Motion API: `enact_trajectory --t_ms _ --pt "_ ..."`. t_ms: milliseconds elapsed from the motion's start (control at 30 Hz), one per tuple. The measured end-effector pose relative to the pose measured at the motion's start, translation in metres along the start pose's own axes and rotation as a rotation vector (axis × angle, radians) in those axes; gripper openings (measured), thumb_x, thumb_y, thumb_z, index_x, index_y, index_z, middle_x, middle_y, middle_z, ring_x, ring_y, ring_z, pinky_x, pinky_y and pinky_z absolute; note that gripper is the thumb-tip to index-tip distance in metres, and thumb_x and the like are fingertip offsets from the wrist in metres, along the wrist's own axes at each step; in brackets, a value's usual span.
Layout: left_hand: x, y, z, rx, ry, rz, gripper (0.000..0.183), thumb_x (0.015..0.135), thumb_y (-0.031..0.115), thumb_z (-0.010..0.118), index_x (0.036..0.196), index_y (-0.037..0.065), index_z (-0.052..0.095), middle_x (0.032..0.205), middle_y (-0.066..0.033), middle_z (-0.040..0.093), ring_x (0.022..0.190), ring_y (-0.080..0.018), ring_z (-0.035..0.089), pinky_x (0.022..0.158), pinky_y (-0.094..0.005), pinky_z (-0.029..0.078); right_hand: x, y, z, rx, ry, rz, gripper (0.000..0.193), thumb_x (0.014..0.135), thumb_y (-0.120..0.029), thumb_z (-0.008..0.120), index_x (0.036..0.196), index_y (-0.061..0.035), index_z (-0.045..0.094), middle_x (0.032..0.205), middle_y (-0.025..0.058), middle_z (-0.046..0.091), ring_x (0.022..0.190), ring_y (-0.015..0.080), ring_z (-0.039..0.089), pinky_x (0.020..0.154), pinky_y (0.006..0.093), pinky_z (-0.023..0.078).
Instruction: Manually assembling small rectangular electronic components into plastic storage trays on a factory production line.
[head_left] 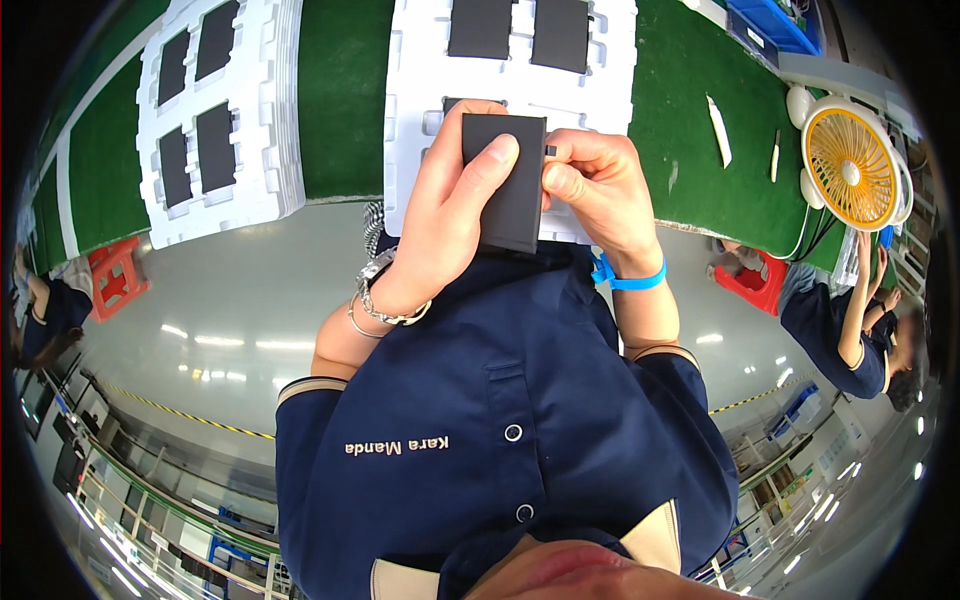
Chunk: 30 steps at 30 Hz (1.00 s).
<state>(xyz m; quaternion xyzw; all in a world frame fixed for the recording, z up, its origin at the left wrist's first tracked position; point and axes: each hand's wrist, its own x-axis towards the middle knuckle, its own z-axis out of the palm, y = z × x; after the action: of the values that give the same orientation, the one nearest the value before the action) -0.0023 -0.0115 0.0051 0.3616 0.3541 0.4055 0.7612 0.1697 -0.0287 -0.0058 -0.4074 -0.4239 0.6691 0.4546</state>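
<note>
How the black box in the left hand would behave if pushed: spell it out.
The black box is likely stiff: its edges look straight in the left hand. Its broad, flat face suggests it would probably slide rather than roll.

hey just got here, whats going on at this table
A person's left hand holds a flat black box, thumb across its face. The right hand pinches a small black piece at its edge; whether it's attached isn't clear. The box is held above a white tray with black pieces, and another tray stack stands to the left.
</note>
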Motion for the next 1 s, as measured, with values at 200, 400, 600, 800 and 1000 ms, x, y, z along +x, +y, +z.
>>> enact_trajectory --t_ms 200,400,600,800,1000 --pt "0.001 0.003 -0.001 -0.008 0.04 -0.033 0.026 0.102 0.023 0.049 0.116 0.002 0.045 0.092 -0.0075 0.062 0.073 -0.0127 0.063 0.066 -0.0259 0.053 0.002 0.005 -0.003 -0.002 -0.016 -0.008 0.022 0.095 -0.016 0.064 0.084 0.0027 0.065 0.074 0.005 0.065 0.07 0.0106 0.058 0.067 0.0257 0.048" --pt "0.005 -0.01 -0.009 0.464 0.051 0.236 0.028 0.1 0.025 0.054 0.113 0.002 0.046 0.088 -0.0105 0.063 0.07 -0.0194 0.065 0.064 -0.0306 0.051 0.004 -0.008 -0.011 -0.082 0.129 -0.043 0.023 0.098 -0.019 0.057 0.102 0.0028 0.065 0.082 0.0057 0.066 0.077 0.0121 0.059 0.072 0.0271 0.048" --pt "0.001 -0.012 -0.008 0.798 0.004 0.169 0.031 0.096 0.024 0.06 0.115 0.003 0.048 0.078 -0.0141 0.063 0.069 -0.0281 0.065 0.065 -0.0366 0.051 0.004 -0.022 -0.007 -0.537 0.123 -0.13 0.029 0.085 -0.007 0.066 0.113 -0.0055 0.066 0.083 0.003 0.063 0.079 0.012 0.057 0.076 0.0276 0.047" --pt "0.006 -0.002 -0.049 1.39 0.336 0.585 0.043 0.091 0.02 0.064 0.127 0.0 0.052 0.121 -0.0159 0.056 0.116 -0.0345 0.049 0.099 -0.044 0.041 0.006 -0.02 -0.045 -0.763 0.347 -0.216 0.018 0.086 -0.004 0.064 0.103 -0.0044 0.071 0.083 0.0045 0.064 0.077 0.0133 0.056 0.072 0.027 0.047" --pt "0.0 -0.013 -0.075 1.515 0.37 0.368 0.041 0.094 0.022 0.061 0.127 -0.002 0.057 0.14 -0.0145 0.052 0.132 -0.033 0.042 0.11 -0.043 0.034 0.004 -0.009 -0.036 -0.972 0.263 -0.234 0.015 0.086 -0.001 0.063 0.099 -0.0035 0.071 0.098 0.0067 0.065 0.091 0.0181 0.059 0.081 0.0296 0.047"
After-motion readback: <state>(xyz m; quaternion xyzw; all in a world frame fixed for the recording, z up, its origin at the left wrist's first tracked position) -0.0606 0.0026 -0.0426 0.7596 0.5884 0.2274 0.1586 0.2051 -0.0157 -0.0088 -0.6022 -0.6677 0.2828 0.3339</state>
